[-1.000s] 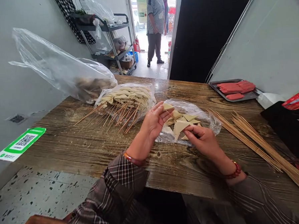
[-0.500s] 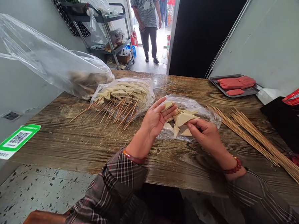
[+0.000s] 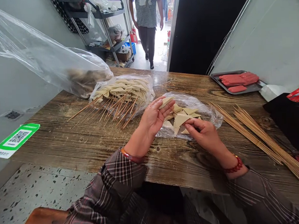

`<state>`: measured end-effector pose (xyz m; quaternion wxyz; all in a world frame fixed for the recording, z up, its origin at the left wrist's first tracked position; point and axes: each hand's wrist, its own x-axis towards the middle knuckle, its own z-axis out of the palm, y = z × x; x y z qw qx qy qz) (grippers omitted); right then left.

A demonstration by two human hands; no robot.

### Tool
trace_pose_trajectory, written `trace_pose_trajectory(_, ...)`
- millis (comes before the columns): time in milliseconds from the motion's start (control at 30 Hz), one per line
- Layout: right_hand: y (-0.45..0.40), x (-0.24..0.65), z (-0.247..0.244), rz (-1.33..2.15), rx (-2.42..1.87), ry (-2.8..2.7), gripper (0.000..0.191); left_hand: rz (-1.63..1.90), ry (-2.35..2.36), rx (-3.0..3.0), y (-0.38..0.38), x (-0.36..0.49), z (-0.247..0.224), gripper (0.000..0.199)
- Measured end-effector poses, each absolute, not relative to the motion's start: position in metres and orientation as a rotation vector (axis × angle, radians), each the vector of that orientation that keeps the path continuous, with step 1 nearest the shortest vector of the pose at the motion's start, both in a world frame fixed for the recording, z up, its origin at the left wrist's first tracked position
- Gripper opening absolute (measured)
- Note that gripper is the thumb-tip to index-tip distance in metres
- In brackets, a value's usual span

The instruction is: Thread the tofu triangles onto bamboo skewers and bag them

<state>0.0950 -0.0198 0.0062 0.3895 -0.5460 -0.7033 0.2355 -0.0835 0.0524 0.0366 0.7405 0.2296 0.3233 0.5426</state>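
My left hand [image 3: 151, 120] is closed on a thin bamboo skewer, palm turned up. A pale folded triangle [image 3: 167, 102], which looks like tofu skin, sits at its thumb and fingertips. The skewer's thin dark end [image 3: 173, 108] crosses my fingers toward the right. Between thumb and fingers, my right hand [image 3: 205, 132] pinches another tofu-skin triangle [image 3: 182, 118], close to that end; I cannot tell whether they touch. Under both hands, more loose triangles [image 3: 191, 111] lie on an opened clear plastic bag [image 3: 210, 117].
Left of my hands, a plastic bag holds skewered triangles [image 3: 128, 88]. Behind it stands a large clear bag [image 3: 49, 60]. Bare skewers [image 3: 261, 133] lie at right, near a black tray [image 3: 215, 77] of red pieces. A person [image 3: 148, 18] is in the doorway, beside a cart [image 3: 101, 14].
The triangle in my right hand has moved slightly left and down, and more of the skewer end shows. The person in the doorway has stepped closer. My view has shifted slightly.
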Motion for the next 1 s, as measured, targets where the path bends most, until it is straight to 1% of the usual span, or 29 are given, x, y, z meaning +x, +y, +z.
trace_pose_trajectory(233,-0.020,0.095,0.004,0.592,-1.393,-1.780,0.021,1.197,0.713,0.516,0.052,-0.083,0.035,0.011)
trace_pose_trajectory(433,-0.020,0.095,0.003,0.586,-1.422,-1.786,0.024,1.225,0.709,0.571,0.051,-0.081,0.034,0.011)
trace_pose_trajectory(867,-0.020,0.094,0.005,0.580,-1.393,-1.744,0.022,1.260,0.677,0.706,0.046,-0.074,0.028,0.017)
trace_pose_trajectory(1000,-0.020,0.094,0.003,0.563,-1.416,-1.747,0.023,1.287,0.690,0.728,0.044,-0.069,0.025,0.016)
